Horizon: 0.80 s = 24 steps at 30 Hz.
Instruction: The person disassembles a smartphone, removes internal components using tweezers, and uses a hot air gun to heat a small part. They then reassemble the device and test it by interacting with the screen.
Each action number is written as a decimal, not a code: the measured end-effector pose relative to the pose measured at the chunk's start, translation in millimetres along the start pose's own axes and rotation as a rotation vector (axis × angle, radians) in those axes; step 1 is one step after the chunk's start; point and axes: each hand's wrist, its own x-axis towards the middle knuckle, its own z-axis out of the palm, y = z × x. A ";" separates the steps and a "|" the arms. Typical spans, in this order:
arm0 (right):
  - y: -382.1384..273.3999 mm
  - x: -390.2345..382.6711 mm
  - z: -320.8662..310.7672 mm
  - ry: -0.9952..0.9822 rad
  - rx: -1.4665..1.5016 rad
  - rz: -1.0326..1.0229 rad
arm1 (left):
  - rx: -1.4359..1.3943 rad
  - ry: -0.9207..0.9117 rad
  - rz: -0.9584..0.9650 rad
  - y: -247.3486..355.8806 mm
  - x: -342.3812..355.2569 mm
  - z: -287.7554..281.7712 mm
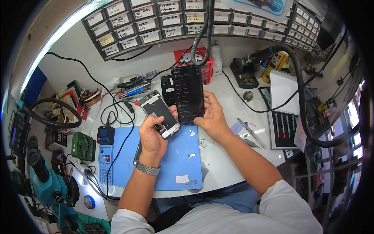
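My left hand (152, 134) is closed around a phone display assembly (159, 111), its thumb pressed on the dark inner side with metal plates. Beside it, my right hand (213, 119) grips a black smartphone (189, 93) upright, thumb at the bottom of its lit screen, which shows a dark menu list. The two devices are close together above the far edge of a blue work mat (175, 160). Another dark, flat part (137, 153) lies on the mat, partly hidden by my left wrist. Small white scraps (191, 155) lie on the mat too.
Behind the smartphone are a black phone-shaped part (167, 90) and a red drawer box (207, 70). Tweezers (252, 133) and a screwdriver case (283, 145) lie at right. A green fan (83, 146) and teal microscope (46, 181) stand left. A black cable (130, 134) crosses the mat.
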 end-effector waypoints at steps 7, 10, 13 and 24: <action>0.9 0.1 -3.0 0.000 0.030 -0.015 | 0.009 0.006 -0.001 0.3 0.1 2.9; 2.5 1.4 -3.9 -0.006 0.038 -0.031 | 0.010 0.003 0.004 -1.1 1.5 1.9; 3.1 1.8 -4.1 -0.014 0.044 -0.038 | 0.018 0.010 0.007 -0.2 -0.1 3.2; 0.4 2.2 -3.1 0.115 0.115 0.099 | 0.049 -0.043 -0.031 -0.5 -1.4 3.8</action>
